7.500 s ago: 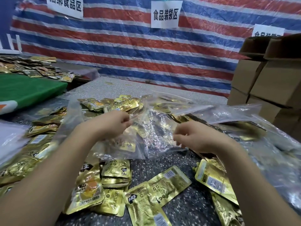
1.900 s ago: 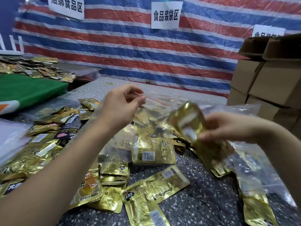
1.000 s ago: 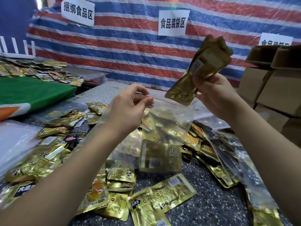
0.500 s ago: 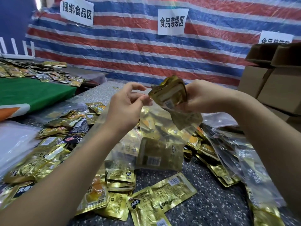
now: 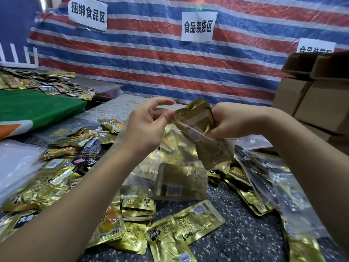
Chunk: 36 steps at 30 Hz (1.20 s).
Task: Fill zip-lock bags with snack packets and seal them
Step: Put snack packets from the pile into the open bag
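In the centre of the frame we see a clear zip-lock bag (image 5: 181,167) hanging over the speckled table (image 5: 245,233), already holding several gold snack packets, one with a barcode showing low in the bag. The left hand (image 5: 147,127) pinches the bag's top edge between thumb and curled fingers, with the forefinger lifted. Just to its right, the right hand (image 5: 232,120) grips a bunch of gold packets (image 5: 198,127) whose lower ends sit inside the bag's mouth. Loose gold snack packets (image 5: 170,229) lie scattered across the lower left and lower centre. At the right edge stand stacked cardboard boxes (image 5: 321,99).
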Each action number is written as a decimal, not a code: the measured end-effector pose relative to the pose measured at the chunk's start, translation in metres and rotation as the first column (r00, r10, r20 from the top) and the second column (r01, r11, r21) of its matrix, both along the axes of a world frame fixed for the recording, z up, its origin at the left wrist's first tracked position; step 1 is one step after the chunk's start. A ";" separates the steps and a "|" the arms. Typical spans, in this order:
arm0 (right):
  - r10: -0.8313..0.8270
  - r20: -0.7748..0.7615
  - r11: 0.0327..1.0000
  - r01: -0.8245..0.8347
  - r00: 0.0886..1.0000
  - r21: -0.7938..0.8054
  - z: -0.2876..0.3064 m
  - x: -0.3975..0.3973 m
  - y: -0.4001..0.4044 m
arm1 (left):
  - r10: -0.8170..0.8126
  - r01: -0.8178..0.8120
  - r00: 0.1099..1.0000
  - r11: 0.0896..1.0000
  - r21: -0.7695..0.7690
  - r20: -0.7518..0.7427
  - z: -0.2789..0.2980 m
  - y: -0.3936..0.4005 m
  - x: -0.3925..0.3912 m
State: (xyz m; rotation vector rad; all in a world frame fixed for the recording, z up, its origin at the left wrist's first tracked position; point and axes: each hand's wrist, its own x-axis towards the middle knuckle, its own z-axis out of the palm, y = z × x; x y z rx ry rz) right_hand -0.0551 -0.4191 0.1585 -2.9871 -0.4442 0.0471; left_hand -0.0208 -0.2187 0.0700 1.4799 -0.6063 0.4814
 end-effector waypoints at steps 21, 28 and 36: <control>0.064 0.041 0.963 -0.051 0.997 -0.264 -0.020 -0.006 0.021 | -0.002 -0.005 0.998 0.995 0.104 0.064 -0.005 -0.013 -0.014; -0.025 0.189 0.998 0.034 0.982 -0.045 -0.011 -0.009 0.013 | 0.082 -0.082 0.997 0.996 0.025 0.016 -0.001 -0.008 -0.009; 0.189 0.521 0.974 -0.227 0.833 0.010 0.004 -0.026 -0.009 | -0.030 0.042 0.998 0.975 -0.216 0.058 0.015 -0.002 -0.012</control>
